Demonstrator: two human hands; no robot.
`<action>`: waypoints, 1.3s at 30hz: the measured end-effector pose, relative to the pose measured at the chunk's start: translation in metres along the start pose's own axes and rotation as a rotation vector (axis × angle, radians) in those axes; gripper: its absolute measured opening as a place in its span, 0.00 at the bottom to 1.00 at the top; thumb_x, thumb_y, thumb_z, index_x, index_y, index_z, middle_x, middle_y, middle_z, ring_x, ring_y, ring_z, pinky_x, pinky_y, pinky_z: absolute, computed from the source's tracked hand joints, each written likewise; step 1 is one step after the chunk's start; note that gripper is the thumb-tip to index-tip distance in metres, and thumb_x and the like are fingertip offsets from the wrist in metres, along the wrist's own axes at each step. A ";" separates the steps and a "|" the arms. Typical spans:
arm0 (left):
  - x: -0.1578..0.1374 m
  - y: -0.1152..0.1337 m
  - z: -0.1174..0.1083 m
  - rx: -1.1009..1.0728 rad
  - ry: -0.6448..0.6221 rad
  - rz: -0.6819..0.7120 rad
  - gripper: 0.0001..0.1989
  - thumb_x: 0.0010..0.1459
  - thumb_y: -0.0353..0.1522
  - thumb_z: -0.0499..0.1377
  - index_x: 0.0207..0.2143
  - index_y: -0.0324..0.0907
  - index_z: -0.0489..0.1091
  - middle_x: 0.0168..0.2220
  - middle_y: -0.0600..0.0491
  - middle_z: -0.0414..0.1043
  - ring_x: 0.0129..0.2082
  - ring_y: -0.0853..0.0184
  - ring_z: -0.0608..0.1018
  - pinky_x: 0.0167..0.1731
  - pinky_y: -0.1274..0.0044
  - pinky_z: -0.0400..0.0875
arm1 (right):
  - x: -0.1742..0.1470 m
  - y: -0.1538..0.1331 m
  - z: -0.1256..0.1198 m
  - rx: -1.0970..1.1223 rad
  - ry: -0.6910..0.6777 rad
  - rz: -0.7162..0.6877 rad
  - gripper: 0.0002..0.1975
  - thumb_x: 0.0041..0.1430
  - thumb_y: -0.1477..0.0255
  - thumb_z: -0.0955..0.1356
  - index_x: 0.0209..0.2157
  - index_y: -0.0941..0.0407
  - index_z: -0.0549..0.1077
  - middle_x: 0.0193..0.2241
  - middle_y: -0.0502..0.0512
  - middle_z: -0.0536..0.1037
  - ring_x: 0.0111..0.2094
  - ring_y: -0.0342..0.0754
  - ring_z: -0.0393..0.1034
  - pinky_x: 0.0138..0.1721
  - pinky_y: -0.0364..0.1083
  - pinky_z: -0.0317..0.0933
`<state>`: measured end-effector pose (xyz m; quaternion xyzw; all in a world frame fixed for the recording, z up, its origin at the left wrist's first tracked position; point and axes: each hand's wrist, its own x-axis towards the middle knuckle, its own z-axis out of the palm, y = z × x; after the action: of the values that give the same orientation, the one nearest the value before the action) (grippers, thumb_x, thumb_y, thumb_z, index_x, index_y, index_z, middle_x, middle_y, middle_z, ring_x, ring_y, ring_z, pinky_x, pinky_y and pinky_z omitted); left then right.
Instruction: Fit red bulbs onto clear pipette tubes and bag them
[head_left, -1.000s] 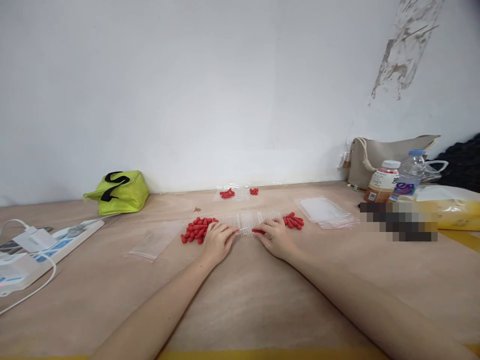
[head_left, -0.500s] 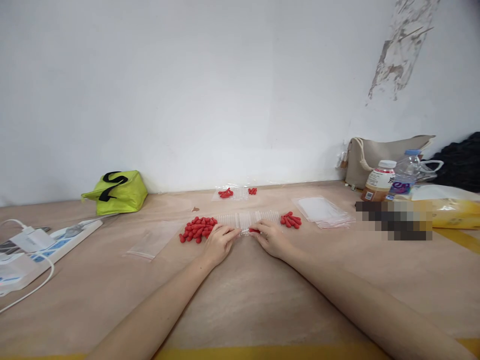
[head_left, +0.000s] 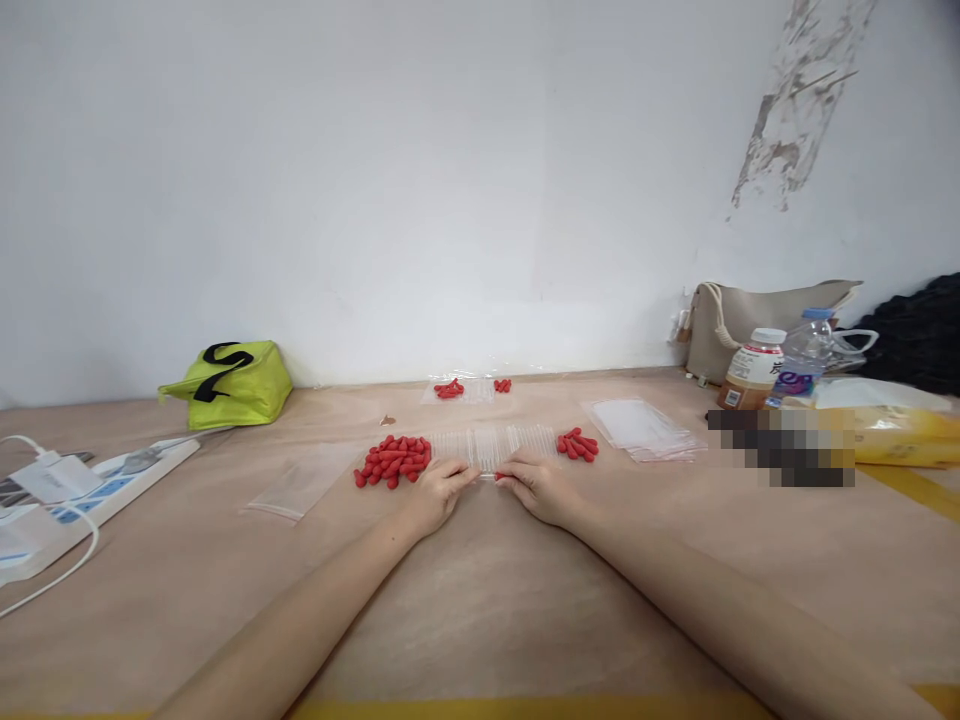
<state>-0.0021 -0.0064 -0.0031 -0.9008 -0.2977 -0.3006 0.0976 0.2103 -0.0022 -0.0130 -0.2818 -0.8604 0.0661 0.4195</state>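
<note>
My left hand (head_left: 441, 494) is closed in a pinch at one end of a thin clear tube (head_left: 486, 476). Opposite it, my right hand (head_left: 541, 488) pinches a red rubber bulb (head_left: 500, 476) at the tube's other end; whether the two are joined is too small to tell. Just beyond my fingers lies a row of clear tubes (head_left: 491, 442), side by side. Left of the row, touching distance from my left hand, is a large pile of red bulbs (head_left: 393, 462). A smaller group of red bulbs (head_left: 577, 445) sits to its right.
Clear zip bags lie left (head_left: 304, 485) and right (head_left: 641, 428). By the wall is a plastic bag (head_left: 472, 390) with tubes and red bulbs. A power strip (head_left: 139, 485) and green bag (head_left: 240, 390) stand left; bottles (head_left: 752, 370), a beige bag (head_left: 709, 335) and yellow package (head_left: 907, 425) stand right.
Both hands stay close together over the near edge of the tube row. The tube between them now shows more plainly, slightly nearer me. The view has shifted a little.
</note>
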 end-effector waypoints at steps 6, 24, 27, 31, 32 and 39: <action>0.001 0.001 -0.002 0.052 -0.036 0.011 0.15 0.60 0.28 0.44 0.40 0.41 0.69 0.30 0.49 0.69 0.31 0.67 0.70 0.33 0.75 0.64 | -0.001 0.001 0.000 -0.033 -0.034 -0.020 0.10 0.58 0.72 0.60 0.37 0.54 0.72 0.31 0.54 0.73 0.35 0.44 0.67 0.38 0.44 0.63; -0.002 0.008 0.003 0.151 -0.091 -0.002 0.14 0.61 0.28 0.44 0.40 0.41 0.68 0.29 0.50 0.68 0.30 0.67 0.71 0.31 0.77 0.65 | 0.000 -0.003 -0.004 -0.089 -0.131 -0.087 0.10 0.58 0.72 0.59 0.37 0.56 0.69 0.32 0.55 0.70 0.36 0.45 0.65 0.38 0.44 0.62; -0.002 0.011 0.002 0.172 -0.086 0.001 0.14 0.60 0.27 0.44 0.41 0.40 0.68 0.29 0.50 0.68 0.30 0.66 0.71 0.30 0.77 0.66 | 0.000 -0.004 -0.003 -0.104 -0.131 -0.094 0.10 0.58 0.73 0.58 0.37 0.56 0.69 0.32 0.55 0.70 0.36 0.45 0.65 0.38 0.44 0.61; -0.001 0.013 0.001 0.176 -0.069 0.011 0.14 0.60 0.27 0.44 0.40 0.40 0.68 0.29 0.50 0.68 0.30 0.66 0.71 0.30 0.77 0.66 | 0.000 -0.003 -0.002 -0.111 -0.138 -0.109 0.10 0.58 0.73 0.58 0.37 0.56 0.69 0.32 0.56 0.70 0.36 0.45 0.64 0.38 0.45 0.61; 0.000 0.013 0.001 0.172 -0.065 0.013 0.14 0.60 0.27 0.44 0.40 0.40 0.68 0.29 0.50 0.69 0.30 0.66 0.71 0.30 0.77 0.66 | 0.001 -0.003 -0.002 -0.109 -0.140 -0.116 0.10 0.58 0.73 0.58 0.37 0.57 0.69 0.32 0.56 0.70 0.36 0.46 0.64 0.38 0.45 0.61; 0.002 0.017 0.002 0.095 -0.050 0.013 0.13 0.60 0.27 0.46 0.41 0.40 0.68 0.30 0.51 0.69 0.30 0.67 0.71 0.30 0.77 0.66 | 0.002 -0.004 -0.003 -0.109 -0.117 -0.174 0.11 0.58 0.74 0.59 0.38 0.57 0.69 0.31 0.56 0.72 0.34 0.46 0.64 0.38 0.46 0.61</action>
<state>0.0100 -0.0185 -0.0030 -0.9043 -0.3083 -0.2627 0.1348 0.2102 -0.0048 -0.0089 -0.2243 -0.9068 -0.0013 0.3568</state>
